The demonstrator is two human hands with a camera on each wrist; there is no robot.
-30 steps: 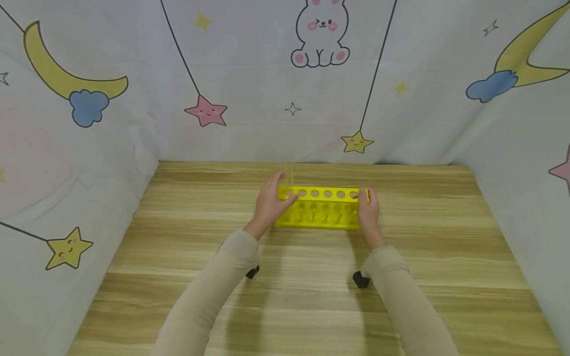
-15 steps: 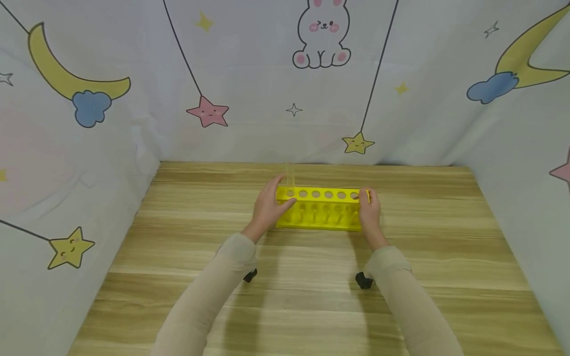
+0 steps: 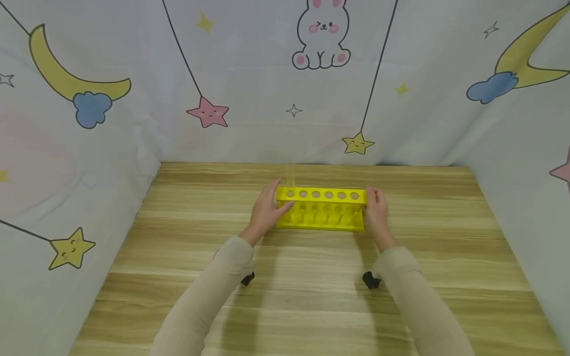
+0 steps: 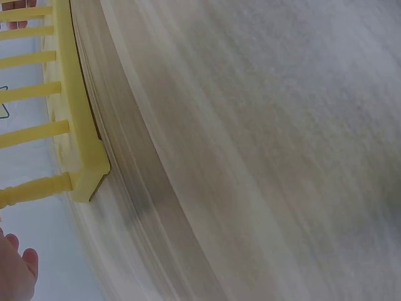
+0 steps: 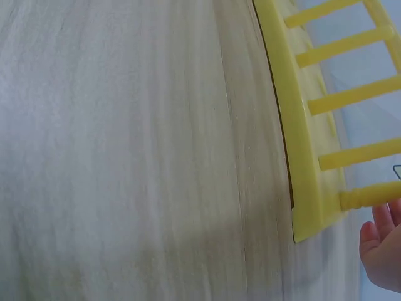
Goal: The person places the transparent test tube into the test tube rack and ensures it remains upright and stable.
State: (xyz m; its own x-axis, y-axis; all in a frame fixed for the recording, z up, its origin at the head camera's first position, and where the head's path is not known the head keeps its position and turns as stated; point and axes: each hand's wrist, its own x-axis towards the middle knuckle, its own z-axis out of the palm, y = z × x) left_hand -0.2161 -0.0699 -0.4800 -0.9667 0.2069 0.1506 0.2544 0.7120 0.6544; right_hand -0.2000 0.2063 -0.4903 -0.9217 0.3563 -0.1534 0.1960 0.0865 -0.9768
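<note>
A yellow test tube rack (image 3: 321, 200) stands lengthwise on the table, with a row of several round holes along its top. One clear test tube (image 3: 290, 177) rises from the leftmost hole. Around the left end is my left hand (image 3: 266, 210), fingers extended at the side and thumb laid across the front of the top. At the right end, my right hand (image 3: 376, 210) has its fingers against the edge, loosely bent. In the right wrist view its fingertips (image 5: 369, 235) lie just below the end post; in the left wrist view, the base (image 4: 84, 150) rests on the table.
The wood-grain table (image 3: 311, 301) reaches to a pale cloth wall (image 3: 262, 141) with printed stars, moons and a rabbit, close behind the rack. Cloth also hangs at both sides. A small black piece (image 3: 371, 280) shows beneath each cuff.
My right hand has slid off the rack's top to the right, uncovering its right end. My left hand has drawn back slightly leftward. The rack and tube have hardly moved.
</note>
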